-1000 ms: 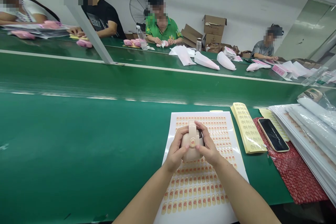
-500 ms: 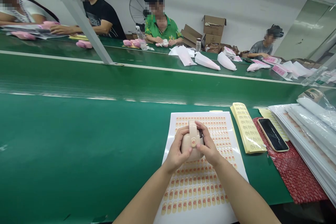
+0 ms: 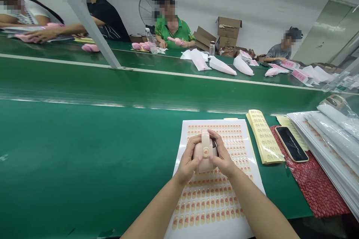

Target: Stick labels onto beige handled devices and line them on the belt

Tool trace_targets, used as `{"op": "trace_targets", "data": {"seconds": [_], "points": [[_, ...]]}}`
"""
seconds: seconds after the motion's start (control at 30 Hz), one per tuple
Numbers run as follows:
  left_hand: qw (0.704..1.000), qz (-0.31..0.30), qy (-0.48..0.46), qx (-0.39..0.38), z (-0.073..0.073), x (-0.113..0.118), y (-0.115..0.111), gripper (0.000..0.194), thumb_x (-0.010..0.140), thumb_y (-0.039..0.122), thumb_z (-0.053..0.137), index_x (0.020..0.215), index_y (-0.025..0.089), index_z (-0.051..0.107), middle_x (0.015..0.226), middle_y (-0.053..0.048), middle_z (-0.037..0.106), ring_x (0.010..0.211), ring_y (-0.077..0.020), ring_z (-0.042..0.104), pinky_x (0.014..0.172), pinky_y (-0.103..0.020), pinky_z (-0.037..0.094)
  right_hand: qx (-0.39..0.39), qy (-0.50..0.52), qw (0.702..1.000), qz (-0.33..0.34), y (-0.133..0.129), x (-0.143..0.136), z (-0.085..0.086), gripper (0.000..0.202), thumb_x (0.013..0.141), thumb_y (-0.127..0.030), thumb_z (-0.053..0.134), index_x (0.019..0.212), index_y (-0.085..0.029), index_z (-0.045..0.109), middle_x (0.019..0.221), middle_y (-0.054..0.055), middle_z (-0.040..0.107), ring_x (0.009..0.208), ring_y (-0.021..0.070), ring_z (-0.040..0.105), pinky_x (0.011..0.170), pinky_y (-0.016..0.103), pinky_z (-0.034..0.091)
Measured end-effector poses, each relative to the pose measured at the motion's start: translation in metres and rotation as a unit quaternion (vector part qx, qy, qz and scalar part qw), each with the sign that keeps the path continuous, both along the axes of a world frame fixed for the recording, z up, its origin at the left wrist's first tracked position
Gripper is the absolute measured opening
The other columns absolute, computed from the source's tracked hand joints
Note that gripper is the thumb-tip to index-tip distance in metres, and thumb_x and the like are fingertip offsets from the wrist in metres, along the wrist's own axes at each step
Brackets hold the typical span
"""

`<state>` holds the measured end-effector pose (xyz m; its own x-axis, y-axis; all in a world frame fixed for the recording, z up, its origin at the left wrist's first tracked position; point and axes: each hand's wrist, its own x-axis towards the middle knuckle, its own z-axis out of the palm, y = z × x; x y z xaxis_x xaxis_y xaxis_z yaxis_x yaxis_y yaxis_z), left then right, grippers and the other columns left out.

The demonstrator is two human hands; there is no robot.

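Note:
A rounded beige device [image 3: 204,162] with a strap-like handle over its top is held between both my hands. On the handle's lower end sits a small oval sticker [image 3: 206,152] with a reddish mark. My left hand [image 3: 189,160] is closed around the device's left side, thumb toward the front. From the other side my right hand [image 3: 223,157] grips it, fingers near the top of the handle and thumb close to the sticker. Beneath them lies a white sheet of stickers [image 3: 207,205], with rows of oval beige-and-orange labels. The device's exact kind is unclear.
Right of the sheet lie a yellow label stack [image 3: 265,138], a phone [image 3: 291,143], red bubble wrap [image 3: 319,186] and plastic-wrapped sheets [image 3: 336,153]. A green raised ledge [image 3: 140,89] crosses behind. Beyond it, several co-workers sit among pink items and white pouches [image 3: 223,65].
My hands and the device have barely moved. Across the table, the co-worker in black reaches farther left to a pink item, and the one in green now holds up a pink item.

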<state>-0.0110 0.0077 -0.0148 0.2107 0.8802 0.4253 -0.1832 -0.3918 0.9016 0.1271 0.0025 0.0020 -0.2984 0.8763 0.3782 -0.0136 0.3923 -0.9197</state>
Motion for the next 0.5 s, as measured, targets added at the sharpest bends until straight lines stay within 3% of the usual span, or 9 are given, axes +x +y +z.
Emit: {"op": "trace_targets", "data": {"seconds": [0.37, 0.5], "points": [[0.995, 0.056, -0.007, -0.082, 0.009, 0.003, -0.002, 0.031, 0.071, 0.04, 0.059, 0.096, 0.022, 0.059, 0.104, -0.007, 0.053, 0.103, -0.0276, 0.047, 0.09, -0.039, 0.034, 0.025, -0.023, 0.999, 0.001, 0.0, -0.001, -0.002, 0.06, 0.072, -0.026, 0.046, 0.129, -0.027, 0.027, 0.122, 0.007, 0.037, 0.116, 0.0251, 0.036, 0.099, 0.045, 0.028], [0.989, 0.018, -0.045, -0.141, 0.016, -0.002, 0.001, 0.031, 0.063, 0.038, 0.067, 0.088, 0.02, 0.063, 0.099, -0.006, 0.058, 0.095, -0.0259, 0.052, 0.082, -0.034, 0.04, 0.067, -0.051, 0.996, 0.007, 0.0, -0.002, -0.001, 0.065, 0.073, -0.024, 0.049, 0.132, -0.03, 0.023, 0.125, 0.006, 0.035, 0.116, 0.0245, 0.036, 0.1, 0.044, 0.029]]}}
